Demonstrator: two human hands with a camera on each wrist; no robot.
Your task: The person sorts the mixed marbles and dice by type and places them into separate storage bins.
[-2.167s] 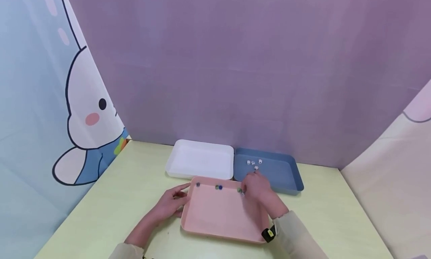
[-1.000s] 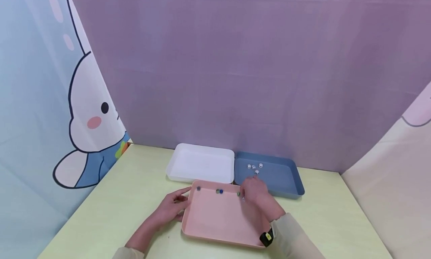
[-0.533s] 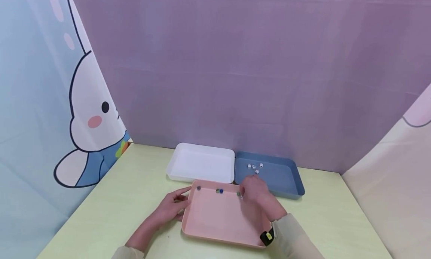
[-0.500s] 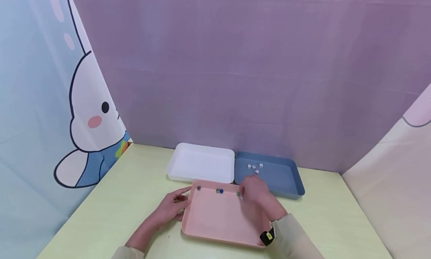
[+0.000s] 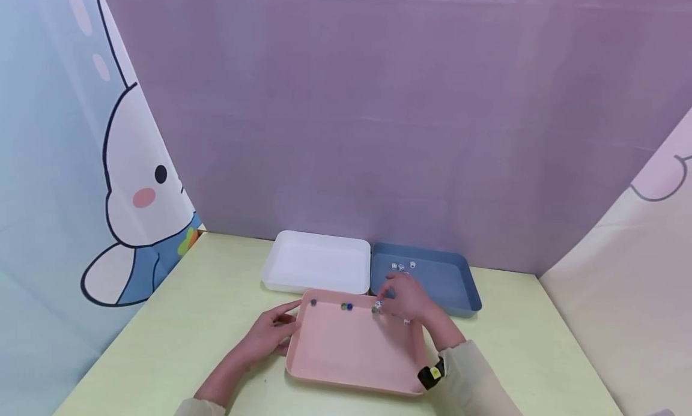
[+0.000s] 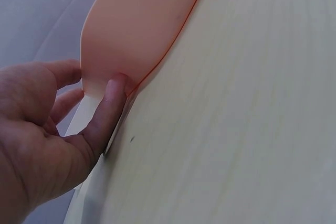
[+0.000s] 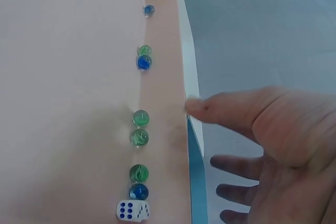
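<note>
Head view, pink tray: shallow rectangular pink tray point(image 5: 354, 350) with rounded corners, set on the pale yellow bench point(image 5: 178, 320) between the two hands.
Head view, left hand: left hand point(image 5: 268, 333) rests at the left side of the pink tray, fingers spread and touching the wall.
Head view, right hand: right hand point(image 5: 408, 296) is above the far right part of the pink tray, narrowed to a thumb-and-finger pinch on a small white cube die with dark pips point(image 5: 379, 304).
Head view, second die: another white die point(image 5: 406, 322) lies in the pink tray, just below the right hand.
Head view, marbles: single blue glass marble point(image 5: 313, 302) near the far left corner; touching green-and-blue marble pair point(image 5: 349, 307) along the far wall; green glass marble point(image 5: 375, 310) just below the pinched die.
Head view, blue tray: rectangular blue tray point(image 5: 440, 281), behind and to the right; three white dice point(image 5: 401, 267) lie clear of the right hand, a fourth is mostly hidden by it.
Head view, white tray: rectangular white tray point(image 5: 321, 263), directly left of the blue tray.
Left wrist view, contact: the left thumb rests on the outer wall at the pink tray's corner; two fingertips meet the edge behind it.
Right wrist view, tray contents: seven marbles line the wall; a die, six pips showing on one face, adjoins the last blue marble.
Right wrist view, fingers: thumb extended at the rim, three other fingers spread apart; the pinch itself is hidden.
</note>
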